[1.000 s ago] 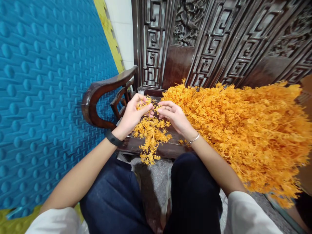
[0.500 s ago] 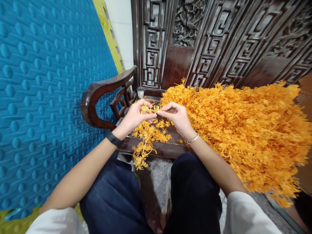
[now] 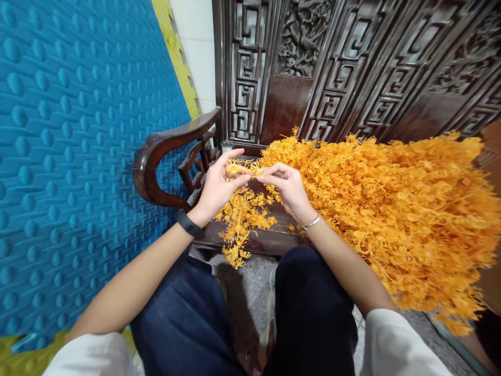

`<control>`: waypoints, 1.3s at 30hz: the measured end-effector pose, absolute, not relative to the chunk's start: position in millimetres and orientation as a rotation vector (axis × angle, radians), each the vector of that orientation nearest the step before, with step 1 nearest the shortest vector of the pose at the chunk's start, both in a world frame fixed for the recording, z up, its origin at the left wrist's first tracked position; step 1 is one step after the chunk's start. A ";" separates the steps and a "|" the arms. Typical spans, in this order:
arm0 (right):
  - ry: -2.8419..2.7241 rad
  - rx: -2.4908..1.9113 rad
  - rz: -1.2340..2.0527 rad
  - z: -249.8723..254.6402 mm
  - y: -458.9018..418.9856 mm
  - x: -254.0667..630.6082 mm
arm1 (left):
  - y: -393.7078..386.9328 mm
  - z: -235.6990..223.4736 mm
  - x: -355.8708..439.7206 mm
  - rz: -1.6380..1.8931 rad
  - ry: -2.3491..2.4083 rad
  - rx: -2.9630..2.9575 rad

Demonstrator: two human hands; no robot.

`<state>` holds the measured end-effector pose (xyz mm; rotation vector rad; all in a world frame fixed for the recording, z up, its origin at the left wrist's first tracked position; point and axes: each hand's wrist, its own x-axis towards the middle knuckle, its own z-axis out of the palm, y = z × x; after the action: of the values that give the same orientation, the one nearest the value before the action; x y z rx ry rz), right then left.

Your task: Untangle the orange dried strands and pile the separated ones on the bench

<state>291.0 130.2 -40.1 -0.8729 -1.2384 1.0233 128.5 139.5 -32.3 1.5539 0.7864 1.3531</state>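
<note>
Between both hands, above the dark wooden bench seat, are small yellow-orange artificial flower pieces (image 3: 246, 169). My left hand (image 3: 219, 184) pinches them between thumb and fingers, its index finger raised. Opposite, my right hand (image 3: 287, 189) has thumb and index finger closed on a flower end at the same spot. A string of similar flowers (image 3: 237, 235) hangs below my left hand over the seat's front edge; its upper end is partly hidden by the fingers. Loose flower heads (image 3: 266, 222) lie on the seat beside it.
A big heap of orange artificial flowers (image 3: 391, 209) covers the right side of the bench. The curved wooden armrest (image 3: 156, 162) stands left, beside blue foam matting (image 3: 78, 156). A clear plastic cup (image 3: 226, 147) sits behind my left hand. The carved backrest (image 3: 287, 109) rises behind.
My left index finger has lifted and straightened while the thumb stays at the flowers. The hanging string has swung slightly right. My right hand has shifted slightly right, still pinching.
</note>
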 end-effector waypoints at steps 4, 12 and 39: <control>-1.263 -0.881 1.038 -40.1 131.8 293.5 | 140.6 -32.9 131.9 1.390 0.752 1.608; -1.416 -0.856 0.875 -43.8 134.2 294.6 | 140.7 -35.4 133.7 1.170 0.900 1.732; -1.469 -1.156 0.903 -84.9 165.8 336.7 | 148.5 -33.5 122.3 1.182 0.862 1.393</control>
<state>336.7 165.8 -84.9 -1.1557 -1.4692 0.9033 122.3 148.5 -33.5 1.3929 0.8621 1.1824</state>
